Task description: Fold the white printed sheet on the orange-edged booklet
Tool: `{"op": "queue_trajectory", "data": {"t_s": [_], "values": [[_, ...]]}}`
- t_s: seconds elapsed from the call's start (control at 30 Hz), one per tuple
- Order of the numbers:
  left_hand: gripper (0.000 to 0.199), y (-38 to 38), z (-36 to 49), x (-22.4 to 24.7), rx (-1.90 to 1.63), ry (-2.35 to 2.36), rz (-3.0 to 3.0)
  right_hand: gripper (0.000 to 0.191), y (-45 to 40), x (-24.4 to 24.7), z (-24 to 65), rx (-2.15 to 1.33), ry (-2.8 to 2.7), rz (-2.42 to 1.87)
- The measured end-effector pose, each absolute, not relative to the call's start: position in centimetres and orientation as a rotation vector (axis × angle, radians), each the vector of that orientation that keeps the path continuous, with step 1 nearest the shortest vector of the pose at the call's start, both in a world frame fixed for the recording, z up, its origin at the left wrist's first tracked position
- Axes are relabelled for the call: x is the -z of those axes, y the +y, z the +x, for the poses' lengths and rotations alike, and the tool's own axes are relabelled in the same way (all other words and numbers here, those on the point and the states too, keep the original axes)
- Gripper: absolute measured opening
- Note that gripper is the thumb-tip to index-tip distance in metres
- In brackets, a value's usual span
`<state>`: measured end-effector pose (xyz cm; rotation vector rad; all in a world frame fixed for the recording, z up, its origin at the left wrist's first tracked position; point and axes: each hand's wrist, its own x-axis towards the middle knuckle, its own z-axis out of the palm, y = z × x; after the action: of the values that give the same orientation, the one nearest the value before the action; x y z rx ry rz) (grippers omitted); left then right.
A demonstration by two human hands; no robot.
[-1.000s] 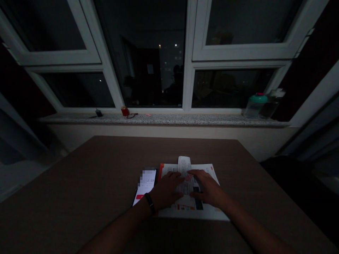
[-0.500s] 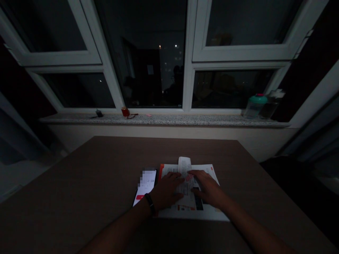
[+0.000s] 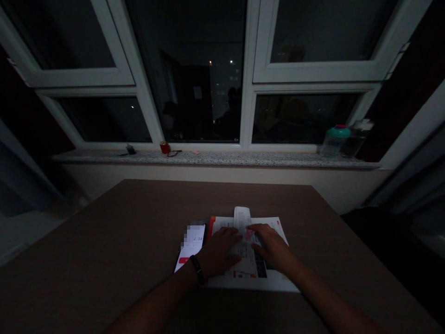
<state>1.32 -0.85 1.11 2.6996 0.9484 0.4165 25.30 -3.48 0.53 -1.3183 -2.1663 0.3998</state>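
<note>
A folded strip of printed paper (image 3: 242, 216) lies over a larger printed sheet or booklet (image 3: 274, 284) with orange edging, on the brown table. My left hand (image 3: 220, 250), a dark band on its wrist, rests over the left side of both with fingers apart. From the right, my right hand (image 3: 273, 246) reaches in, thumb and forefinger apart, its fingertips at the strip's right edge. Between the two hands a small pink piece (image 3: 249, 234) shows on the strip; its kind is unclear. Just left of my left hand lies a lit phone (image 3: 193, 241).
The brown table (image 3: 121, 232) runs up to a wall below a speckled stone windowsill (image 3: 225, 158). On the sill stand a red jar (image 3: 164, 148), a small dark bottle (image 3: 130, 149), a teal-lidded container (image 3: 335, 140) and a clear bottle (image 3: 358, 139). The room is dim.
My right thumb has shifted slightly, and a little more of the pink piece shows beside my right fingertips. My left hand and the papers look the same.
</note>
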Motion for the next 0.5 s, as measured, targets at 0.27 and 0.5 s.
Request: {"op": "queue_trajectory", "data": {"t_s": [0.27,0.5], "values": [[0.056,-0.99,1.46,-1.53,-0.390,0.972,2.697,0.042,-3.51,-0.27,25.09,-0.399,-2.113,-1.363],[0.057,-0.97,1.50,-1.59,-0.384,0.965,2.697,0.038,-3.32,-0.11,24.71,-0.373,-2.078,-1.418]]}}
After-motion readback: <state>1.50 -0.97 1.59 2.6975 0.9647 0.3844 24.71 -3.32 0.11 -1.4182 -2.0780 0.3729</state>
